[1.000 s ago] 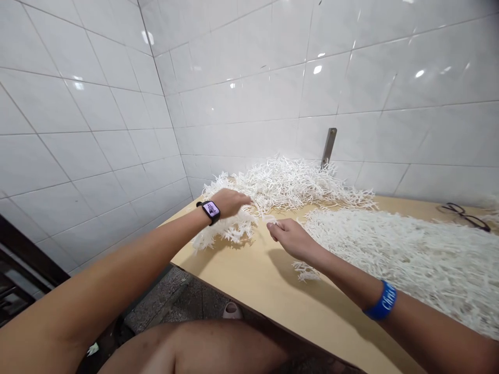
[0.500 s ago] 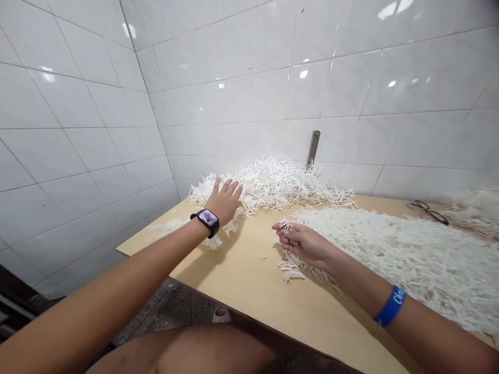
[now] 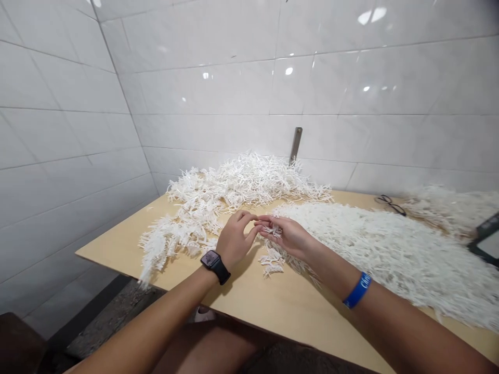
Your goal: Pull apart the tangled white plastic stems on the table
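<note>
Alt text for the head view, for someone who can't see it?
The right hand holds a small white branched piece over a wooden table, and the left hand touches it. Heaps of similar white pieces lie to both sides against a white tiled wall; eyeglasses lie farther back.

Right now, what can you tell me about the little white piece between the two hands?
The white piece is a small, thin, comb-like strip with many short prongs, plastic by its look. It lies across the fingers of the right hand, raised just above the table. The fingertips of the left hand meet its left end; whether they grip it is unclear. Similar white bits lie on the table right beneath it.
</note>
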The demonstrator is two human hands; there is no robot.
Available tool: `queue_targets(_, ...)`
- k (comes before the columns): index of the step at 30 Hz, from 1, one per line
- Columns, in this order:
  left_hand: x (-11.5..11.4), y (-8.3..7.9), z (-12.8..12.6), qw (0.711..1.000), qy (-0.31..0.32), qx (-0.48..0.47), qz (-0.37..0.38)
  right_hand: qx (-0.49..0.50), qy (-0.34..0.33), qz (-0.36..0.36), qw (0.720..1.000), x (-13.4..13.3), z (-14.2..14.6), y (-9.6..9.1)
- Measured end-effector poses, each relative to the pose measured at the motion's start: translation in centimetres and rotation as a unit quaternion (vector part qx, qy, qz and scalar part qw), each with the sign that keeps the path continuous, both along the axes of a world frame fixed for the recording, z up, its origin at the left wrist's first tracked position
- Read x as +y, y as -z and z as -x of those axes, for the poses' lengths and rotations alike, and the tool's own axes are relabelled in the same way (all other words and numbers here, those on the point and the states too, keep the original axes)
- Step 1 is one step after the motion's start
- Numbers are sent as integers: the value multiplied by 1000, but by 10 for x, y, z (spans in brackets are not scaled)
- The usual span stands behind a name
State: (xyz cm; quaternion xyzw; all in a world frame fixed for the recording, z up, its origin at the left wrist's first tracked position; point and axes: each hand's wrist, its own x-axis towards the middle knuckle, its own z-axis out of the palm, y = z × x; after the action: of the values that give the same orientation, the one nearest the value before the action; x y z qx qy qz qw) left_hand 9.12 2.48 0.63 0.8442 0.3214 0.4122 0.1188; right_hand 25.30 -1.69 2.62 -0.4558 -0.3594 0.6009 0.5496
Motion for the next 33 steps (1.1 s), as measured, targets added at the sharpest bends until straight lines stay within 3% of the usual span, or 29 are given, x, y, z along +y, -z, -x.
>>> queue_targets(4, -3, -1, -7, 998, 42, 42, -21, -6, -18, -16, 1000, 4, 0, 2)
queue_targets(13, -1, 2, 0, 998, 39, 46, 25, -42, 8, 0, 999, -5, -8, 5)
queue_targets(20, 10, 12, 2, 991, -27, 37, 128, -222, 68, -104, 967, -4, -7, 14)
queue_targets(24, 22, 17, 9, 985, -53, 62, 149, -302, 70, -87, 947, -7, -10, 16)
queue_targets(27, 16, 16, 24, 991, -53, 57, 105, -419, 55, -122, 898, -14, -11, 15)
queue_targets(29, 2, 12, 36, 994, -43, 42, 90, -496, 2, -167, 852, -20, -10, 16)
queue_targets(33, -34, 10, 51, 988, 46, 78, 123, -579, -114, -235, 772, -29, -5, 20)
